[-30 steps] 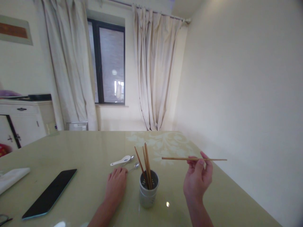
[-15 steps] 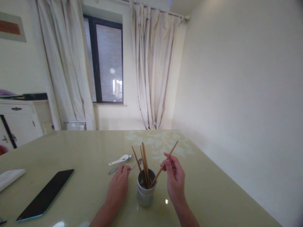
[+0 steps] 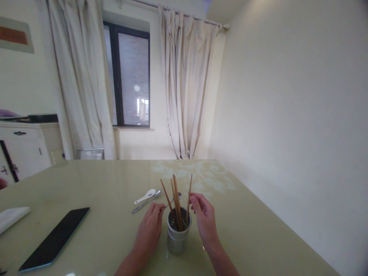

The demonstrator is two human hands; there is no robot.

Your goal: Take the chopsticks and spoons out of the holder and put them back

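A person's two bare hands flank a grey perforated holder [image 3: 178, 237] standing near the front edge of a pale green glass surface [image 3: 258, 237]. The right hand [image 3: 204, 220] has its grip closed, thumb and fingertips pinching one wooden chopstick [image 3: 189, 199], which stands almost upright with its lower end inside the holder at the right rim. The left hand [image 3: 151, 230] rests palm down just left of the holder, fingers curled loosely; its fingertips lie on or around the handle of a metal spoon [image 3: 171, 201], though whether that grip has truly closed on it cannot be told. A bundle of other chopsticks [image 3: 174, 199] leans leftward in the holder. A dark phone [image 3: 54, 239] lies face up toward the front left corner, with a folded white cloth [image 3: 13, 216] at the left edge. Farther in, a second metal spoon [image 3: 145, 202] and a white ceramic spoon [image 3: 144, 196] lie side by side near the middle of the surface. Beyond the far edge stand a white cabinet [image 3: 27, 147], cream curtains [image 3: 186, 88] and a dark-framed window [image 3: 129, 74].
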